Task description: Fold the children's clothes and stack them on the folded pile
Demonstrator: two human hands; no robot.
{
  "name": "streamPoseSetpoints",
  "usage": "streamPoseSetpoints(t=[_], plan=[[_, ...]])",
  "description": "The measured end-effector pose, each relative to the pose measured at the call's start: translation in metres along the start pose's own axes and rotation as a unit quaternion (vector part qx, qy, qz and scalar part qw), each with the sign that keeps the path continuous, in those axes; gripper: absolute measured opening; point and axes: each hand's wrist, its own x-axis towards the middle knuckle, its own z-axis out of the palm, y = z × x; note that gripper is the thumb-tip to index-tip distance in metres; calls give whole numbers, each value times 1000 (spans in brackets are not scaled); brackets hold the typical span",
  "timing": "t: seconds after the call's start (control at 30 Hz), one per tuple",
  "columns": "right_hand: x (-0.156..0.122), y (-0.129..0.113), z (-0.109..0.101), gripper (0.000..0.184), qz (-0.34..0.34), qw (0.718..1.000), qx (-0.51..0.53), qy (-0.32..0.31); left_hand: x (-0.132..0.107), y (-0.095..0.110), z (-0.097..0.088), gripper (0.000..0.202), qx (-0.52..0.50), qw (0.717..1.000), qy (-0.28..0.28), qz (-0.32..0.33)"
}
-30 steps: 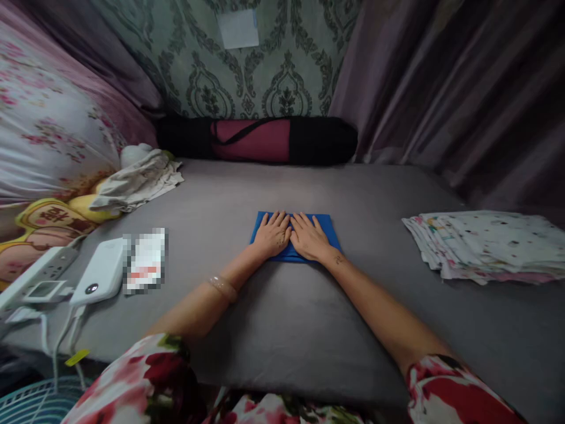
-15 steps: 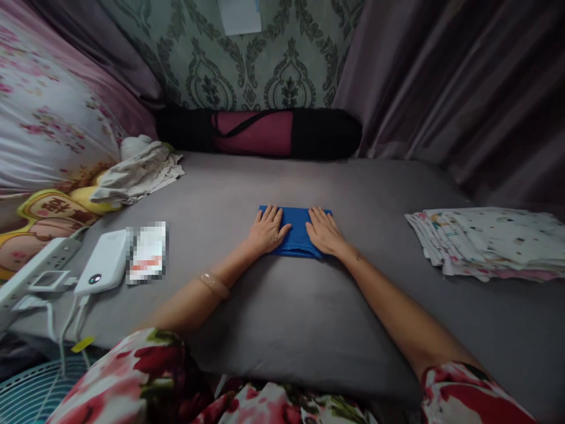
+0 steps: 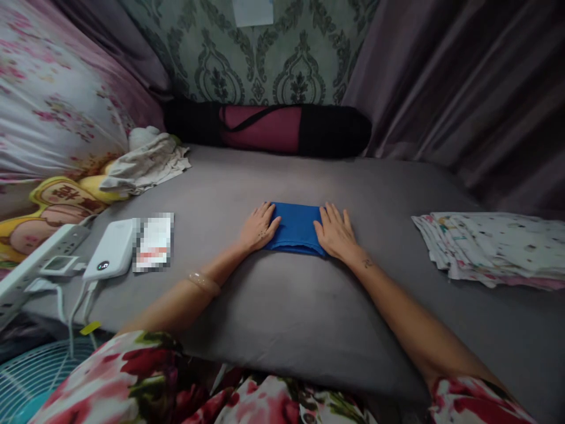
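A folded blue cloth [image 3: 296, 227] lies flat on the grey bed sheet [image 3: 282, 312] in front of me, its near edge showing loose layers. My left hand [image 3: 259, 226] rests on the cloth's left edge, palm down with the fingers stretched out. On the opposite edge lies my right hand [image 3: 336, 231], also flat, fingers spread and pointing away from me. Neither hand grasps the cloth; both press or rest on its sides.
A stack of folded patterned cloths [image 3: 489, 250] lies at the right. On the left are a white power bank [image 3: 111, 250], a blurred packet [image 3: 154, 242], a power strip [image 3: 42, 271] and a crumpled cloth [image 3: 148, 162]. A long black and maroon bag [image 3: 265, 129] lies against the wall.
My hands have moved apart to the cloth's outer edges, uncovering more of its blue surface. The whole view has shifted slightly.
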Motion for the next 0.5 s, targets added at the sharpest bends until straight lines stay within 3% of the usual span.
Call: streamPoseSetpoints(t=[0.07,0.17,0.37,0.5], plan=[[1,-18,-2,60,-40,999,1,20,0,-3,2,62,-23,999,26,-1],[0,-38,2,61,-84,996,7,3,0,-8,5,60,-38,998,58,2],[2,-44,5,61,-72,996,-6,-49,0,-10,8,55,-58,995,76,13],[7,-64,2,60,-87,995,12,-52,2,-12,8,50,-95,992,88,0]])
